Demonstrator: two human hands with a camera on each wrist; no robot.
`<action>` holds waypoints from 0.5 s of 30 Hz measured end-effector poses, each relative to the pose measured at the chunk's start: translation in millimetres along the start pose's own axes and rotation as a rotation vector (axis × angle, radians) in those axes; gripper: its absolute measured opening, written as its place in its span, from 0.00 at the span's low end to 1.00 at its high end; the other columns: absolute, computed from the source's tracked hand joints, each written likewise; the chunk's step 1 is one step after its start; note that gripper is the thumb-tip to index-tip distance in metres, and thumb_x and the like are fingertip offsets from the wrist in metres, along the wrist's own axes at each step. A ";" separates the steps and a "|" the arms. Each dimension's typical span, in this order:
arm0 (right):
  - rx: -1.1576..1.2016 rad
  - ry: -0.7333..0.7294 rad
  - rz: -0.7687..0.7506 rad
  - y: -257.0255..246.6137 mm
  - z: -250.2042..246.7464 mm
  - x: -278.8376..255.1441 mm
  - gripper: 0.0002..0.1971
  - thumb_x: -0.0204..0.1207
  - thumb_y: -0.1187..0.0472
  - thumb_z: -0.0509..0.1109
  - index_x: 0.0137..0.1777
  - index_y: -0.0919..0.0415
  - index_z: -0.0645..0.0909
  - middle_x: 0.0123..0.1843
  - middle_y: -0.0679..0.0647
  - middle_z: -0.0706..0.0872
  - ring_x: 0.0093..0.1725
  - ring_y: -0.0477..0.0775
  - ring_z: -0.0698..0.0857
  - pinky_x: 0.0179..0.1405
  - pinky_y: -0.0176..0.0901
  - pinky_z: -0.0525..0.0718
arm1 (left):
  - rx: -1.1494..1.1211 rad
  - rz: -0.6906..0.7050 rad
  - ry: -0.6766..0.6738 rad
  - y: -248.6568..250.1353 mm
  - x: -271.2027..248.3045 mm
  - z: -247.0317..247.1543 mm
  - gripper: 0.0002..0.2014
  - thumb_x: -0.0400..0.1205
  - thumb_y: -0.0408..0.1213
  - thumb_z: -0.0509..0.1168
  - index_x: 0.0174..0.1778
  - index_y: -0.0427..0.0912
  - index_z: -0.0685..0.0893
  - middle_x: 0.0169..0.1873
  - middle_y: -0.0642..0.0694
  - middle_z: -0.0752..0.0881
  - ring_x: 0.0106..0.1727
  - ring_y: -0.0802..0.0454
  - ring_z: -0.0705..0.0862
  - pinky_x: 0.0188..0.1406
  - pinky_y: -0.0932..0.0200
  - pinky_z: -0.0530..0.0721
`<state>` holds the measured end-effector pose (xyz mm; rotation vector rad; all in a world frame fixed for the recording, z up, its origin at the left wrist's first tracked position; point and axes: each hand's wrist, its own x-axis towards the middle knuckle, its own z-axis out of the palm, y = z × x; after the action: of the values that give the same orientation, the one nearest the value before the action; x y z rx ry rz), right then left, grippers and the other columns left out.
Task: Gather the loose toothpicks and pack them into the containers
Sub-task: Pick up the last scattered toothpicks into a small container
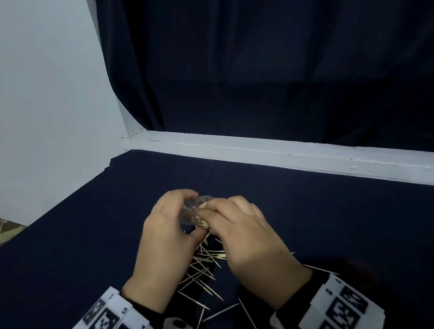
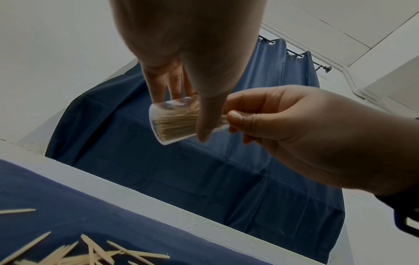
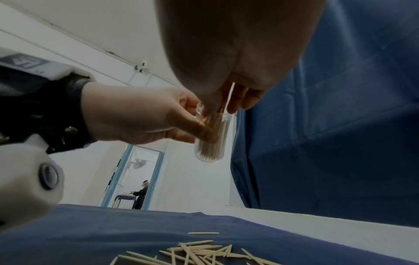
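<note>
Left hand (image 1: 164, 236) grips clear container (image 2: 174, 122), lifted above surface (image 1: 63, 267), already well stocked. Right hand (image 1: 245, 234) pinches toothpick (image 3: 230, 97) at its mouth. Loose toothpicks (image 1: 206, 269) still scattered at lower centre of head view; judged roughly midway.

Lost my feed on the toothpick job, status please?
Left hand grips clear plastic container, nearly full. Right hand feeding wooden toothpick into its mouth. Loose toothpicks on dark blue cloth. Nothing in the way.
</note>
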<state>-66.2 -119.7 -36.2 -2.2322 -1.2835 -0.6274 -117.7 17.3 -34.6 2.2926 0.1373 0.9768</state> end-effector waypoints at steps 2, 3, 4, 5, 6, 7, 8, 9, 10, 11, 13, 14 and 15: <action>0.091 0.048 -0.041 0.4 1.5 -0.9 0.20 0.72 0.63 0.57 0.63 0.47 0.74 0.56 0.38 0.77 0.52 0.46 0.75 0.50 0.39 0.77 | 0.009 0.008 -0.007 -1.0 -0.2 -0.8 0.23 0.63 0.26 0.79 0.52 0.48 0.83 0.47 0.62 0.81 0.57 0.68 0.76 0.49 0.82 0.71; 0.144 0.059 -0.039 0.9 1.1 -1.1 0.18 0.74 0.62 0.57 0.62 0.48 0.76 0.55 0.39 0.78 0.53 0.47 0.76 0.51 0.41 0.79 | 0.011 0.011 -0.007 -1.8 -0.1 -1.1 0.23 0.63 0.27 0.79 0.52 0.47 0.83 0.47 0.62 0.81 0.56 0.68 0.76 0.49 0.82 0.71; 0.205 0.064 -0.014 1.5 -0.1 -1.2 0.16 0.76 0.60 0.57 0.60 0.49 0.80 0.54 0.40 0.79 0.54 0.48 0.77 0.52 0.43 0.81 | 0.013 0.015 -0.007 -2.5 0.0 -1.3 0.23 0.63 0.27 0.80 0.51 0.47 0.83 0.47 0.62 0.81 0.56 0.69 0.76 0.49 0.82 0.71; 0.249 0.083 0.011 2.3 -1.2 -1.4 0.14 0.78 0.59 0.58 0.57 0.51 0.83 0.53 0.42 0.79 0.54 0.47 0.77 0.52 0.43 0.81 | 0.018 0.019 -0.007 -3.3 0.0 -1.4 0.23 0.63 0.28 0.80 0.51 0.47 0.83 0.47 0.61 0.81 0.55 0.70 0.76 0.49 0.83 0.70; 0.261 0.119 0.026 2.9 -2.3 -1.5 0.11 0.78 0.60 0.62 0.54 0.54 0.85 0.51 0.42 0.79 0.53 0.46 0.77 0.51 0.40 0.80 | 0.026 0.025 -0.009 -4.0 0.0 -1.3 0.23 0.63 0.29 0.80 0.51 0.47 0.83 0.46 0.61 0.81 0.55 0.72 0.76 0.49 0.83 0.70; 0.243 0.156 0.033 4.4 -2.5 -1.7 0.08 0.76 0.63 0.67 0.52 0.57 0.85 0.49 0.44 0.78 0.50 0.45 0.77 0.48 0.37 0.79 | 0.034 0.032 -0.013 -4.7 0.0 -0.8 0.24 0.63 0.29 0.81 0.52 0.47 0.83 0.47 0.60 0.82 0.55 0.73 0.76 0.50 0.82 0.70; 0.230 0.179 0.043 5.9 -1.9 -1.8 0.08 0.73 0.66 0.71 0.50 0.59 0.86 0.47 0.44 0.78 0.48 0.45 0.77 0.47 0.35 0.77 | 0.040 0.038 -0.018 -5.2 -0.2 -0.2 0.24 0.62 0.30 0.81 0.52 0.46 0.83 0.48 0.59 0.82 0.55 0.73 0.75 0.51 0.82 0.71; 0.251 0.174 0.059 6.6 -1.7 -1.6 0.08 0.71 0.68 0.72 0.49 0.59 0.86 0.46 0.45 0.79 0.47 0.44 0.77 0.46 0.33 0.77 | 0.044 0.042 -0.027 -5.2 -0.5 0.2 0.24 0.62 0.30 0.82 0.52 0.46 0.83 0.48 0.59 0.82 0.56 0.72 0.75 0.51 0.82 0.71; 0.306 0.146 0.070 7.2 -3.0 -0.8 0.09 0.71 0.69 0.73 0.49 0.59 0.87 0.46 0.44 0.80 0.48 0.43 0.78 0.48 0.30 0.77 | 0.049 0.045 -0.039 -4.9 -0.7 0.4 0.24 0.62 0.30 0.82 0.52 0.47 0.83 0.48 0.59 0.82 0.57 0.70 0.75 0.51 0.82 0.71; 0.374 0.111 0.077 8.7 -5.7 -0.4 0.09 0.70 0.68 0.73 0.49 0.59 0.88 0.46 0.44 0.82 0.49 0.42 0.79 0.50 0.27 0.77 | 0.057 0.051 -0.052 -4.3 -0.5 0.1 0.24 0.63 0.30 0.82 0.52 0.47 0.83 0.48 0.60 0.81 0.57 0.69 0.76 0.51 0.82 0.71; 0.457 0.088 0.128 14.4 -16.2 1.1 0.11 0.71 0.65 0.73 0.52 0.58 0.89 0.47 0.43 0.86 0.50 0.40 0.81 0.54 0.25 0.76 | 0.082 0.049 -0.071 -4.5 0.9 -1.4 0.23 0.63 0.31 0.81 0.52 0.47 0.83 0.47 0.61 0.80 0.51 0.67 0.77 0.50 0.83 0.70; 0.453 0.082 0.187 20.6 -23.6 1.5 0.10 0.72 0.64 0.73 0.52 0.57 0.89 0.47 0.43 0.86 0.50 0.40 0.82 0.53 0.23 0.75 | 0.094 0.034 -0.073 -5.3 2.2 -2.7 0.23 0.63 0.31 0.81 0.52 0.47 0.83 0.47 0.61 0.80 0.47 0.67 0.77 0.49 0.83 0.70; 0.419 0.041 0.279 30.3 -31.6 1.0 0.09 0.74 0.63 0.73 0.53 0.56 0.89 0.47 0.43 0.86 0.50 0.40 0.83 0.52 0.21 0.74 | 0.102 0.013 -0.070 -6.8 3.5 -4.9 0.23 0.63 0.31 0.81 0.52 0.48 0.83 0.47 0.61 0.80 0.45 0.67 0.76 0.49 0.84 0.70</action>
<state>-43.8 -151.7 -16.5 -1.9835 -0.9534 -0.2678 -117.6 26.3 -33.9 2.4200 0.1461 0.9132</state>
